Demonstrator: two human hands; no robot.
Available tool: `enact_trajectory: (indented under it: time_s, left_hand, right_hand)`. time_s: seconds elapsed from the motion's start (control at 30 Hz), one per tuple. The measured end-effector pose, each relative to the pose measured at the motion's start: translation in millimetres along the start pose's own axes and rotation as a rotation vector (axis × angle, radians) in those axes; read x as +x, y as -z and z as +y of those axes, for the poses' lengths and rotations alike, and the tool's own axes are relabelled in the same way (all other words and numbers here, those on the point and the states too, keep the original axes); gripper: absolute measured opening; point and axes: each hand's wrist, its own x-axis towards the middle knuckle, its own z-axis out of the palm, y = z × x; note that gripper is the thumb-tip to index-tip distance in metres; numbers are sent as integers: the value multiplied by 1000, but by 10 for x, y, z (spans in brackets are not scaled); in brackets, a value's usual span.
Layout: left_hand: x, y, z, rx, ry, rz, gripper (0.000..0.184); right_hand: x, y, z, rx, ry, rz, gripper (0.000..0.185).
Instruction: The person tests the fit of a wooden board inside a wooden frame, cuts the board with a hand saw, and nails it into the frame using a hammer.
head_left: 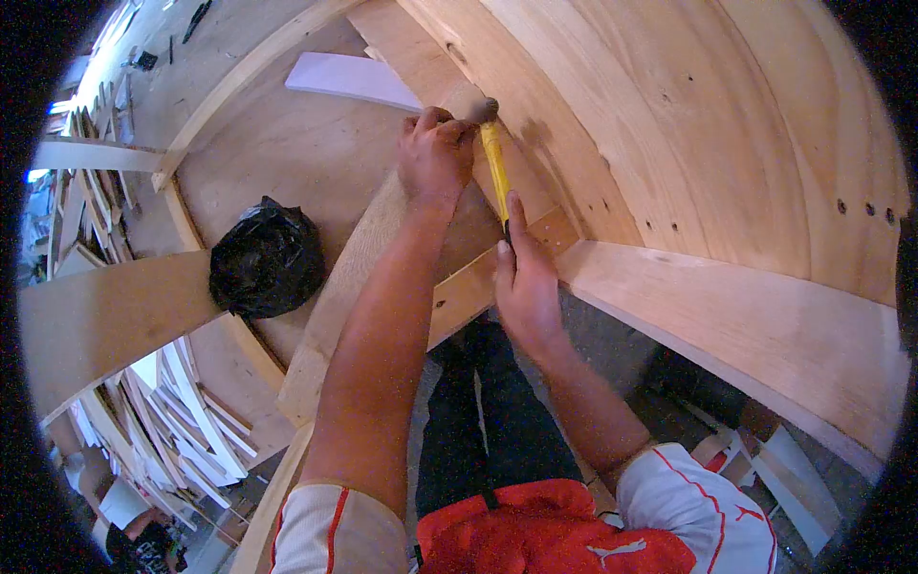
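Observation:
My right hand is wrapped round the dark grip of a hammer with a yellow handle. The hammer's metal head is raised to the far end, blurred, right beside the fingertips of my left hand. Those left fingers are pinched together over a wooden board that runs diagonally under my left forearm. Whatever they may hold is hidden. A tall plank panel rises to the right of both hands.
A black plastic bag lies on the plywood sheet at left. Near the far side rests a pale board offcut. A wide plank extends right. Piles of wood strips lie on the floor at left.

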Motion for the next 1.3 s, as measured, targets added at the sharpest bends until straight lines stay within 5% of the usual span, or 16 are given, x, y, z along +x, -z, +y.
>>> enact_trajectory:
  time_s: [0.2,0.3,0.47,0.57,0.77,0.87,0.97,1.3]
  left_hand:
    - [0,32,29,-7,32,-21,14]
    - [0,23,22,3,4,-25,14]
    - [-18,50,14,-38,2,-41,21]
    - [-64,48,-186,-596,366,-199,29]
    - [-123,224,-183,-17,-109,-70,50]
    - [-138,307,-9,453,55,-42,60]
    - [-130,336,39,459,255,-359,60]
    - [-165,168,-115,455,232,-261,40]
  right_hand:
    - [-39,107,-190,60,48,62,62]
    - [75,46,-66,-30,-197,-161,61]
    - [-107,34,27,64,49,86,61]
    - [-153,21,77,38,97,138,61]
    - [-205,-11,112,55,62,137,60]
    - [-230,17,112,61,14,114,60]
    - [-241,45,75,83,-48,80,60]
    - [-27,-20,43,22,93,128,60]
